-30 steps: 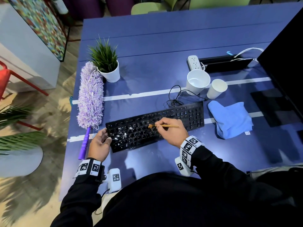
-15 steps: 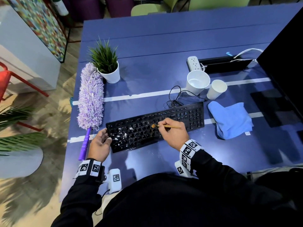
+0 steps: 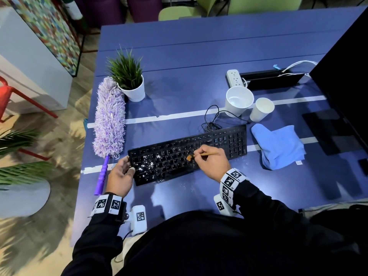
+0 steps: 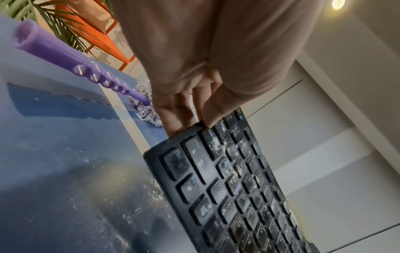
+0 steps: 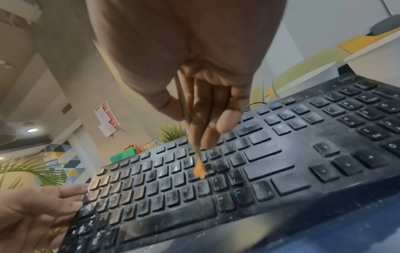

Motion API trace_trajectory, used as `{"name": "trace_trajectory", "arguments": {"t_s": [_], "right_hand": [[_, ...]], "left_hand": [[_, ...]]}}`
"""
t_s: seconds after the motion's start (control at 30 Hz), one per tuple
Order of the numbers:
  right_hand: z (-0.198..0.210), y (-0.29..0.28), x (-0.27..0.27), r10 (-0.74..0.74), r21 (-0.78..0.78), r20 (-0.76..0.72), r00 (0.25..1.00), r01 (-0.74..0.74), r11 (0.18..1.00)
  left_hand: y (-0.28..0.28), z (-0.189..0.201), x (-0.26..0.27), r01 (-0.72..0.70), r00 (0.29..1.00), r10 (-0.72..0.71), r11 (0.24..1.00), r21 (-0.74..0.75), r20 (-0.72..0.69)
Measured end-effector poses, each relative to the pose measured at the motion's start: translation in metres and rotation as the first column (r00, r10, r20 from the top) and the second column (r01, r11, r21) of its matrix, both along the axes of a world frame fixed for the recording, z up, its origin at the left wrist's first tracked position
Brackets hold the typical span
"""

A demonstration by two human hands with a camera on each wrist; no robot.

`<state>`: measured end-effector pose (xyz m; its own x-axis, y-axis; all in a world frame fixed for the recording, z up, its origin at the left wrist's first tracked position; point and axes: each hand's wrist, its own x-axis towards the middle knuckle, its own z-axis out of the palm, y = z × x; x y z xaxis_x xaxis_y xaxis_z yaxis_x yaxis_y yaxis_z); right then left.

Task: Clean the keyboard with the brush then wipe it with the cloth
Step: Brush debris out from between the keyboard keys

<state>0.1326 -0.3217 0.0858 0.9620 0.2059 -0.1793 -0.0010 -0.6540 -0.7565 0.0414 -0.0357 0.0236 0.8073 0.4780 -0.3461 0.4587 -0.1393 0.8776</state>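
A black keyboard (image 3: 187, 154) lies slanted on the blue table, its left keys speckled with white crumbs (image 3: 148, 166). My right hand (image 3: 211, 162) pinches a thin wooden brush (image 3: 207, 154); its orange bristle tip (image 5: 199, 170) touches the middle keys. My left hand (image 3: 121, 174) grips the keyboard's left end (image 4: 190, 130), fingers at the edge and thumb on the top. A folded blue cloth (image 3: 278, 146) lies to the right of the keyboard, untouched.
A purple fluffy duster (image 3: 109, 120) lies left of the keyboard beside a potted plant (image 3: 129, 80). Two white cups (image 3: 239, 100) (image 3: 261, 109), a power strip (image 3: 235, 77) and the keyboard's cable (image 3: 213, 120) sit behind. A dark monitor (image 3: 346, 76) stands at the right. Crumbs dot the table's near side.
The brush tip has shifted a little along the middle keys, first right, then back towards me. My left hand stays on the keyboard's left end.
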Motion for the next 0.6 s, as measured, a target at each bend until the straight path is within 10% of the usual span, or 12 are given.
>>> {"name": "trace_trajectory", "arguments": {"t_s": [0.4,0.6], "right_hand": [[-0.0072,0.0084,-0.0069,0.252,-0.001,-0.107,0.962,-0.254,0.967],[-0.0011,0.006,-0.0074,0.135,-0.097,-0.085,0.987,-0.143,0.985]], "left_hand": [[-0.0006,0.0008,-0.0021,0.012,1.0,-0.012,1.0,0.025,-0.008],[-0.0009,0.0009,-0.0022,0.008,1.0,-0.008,1.0,0.018,-0.004]]}}
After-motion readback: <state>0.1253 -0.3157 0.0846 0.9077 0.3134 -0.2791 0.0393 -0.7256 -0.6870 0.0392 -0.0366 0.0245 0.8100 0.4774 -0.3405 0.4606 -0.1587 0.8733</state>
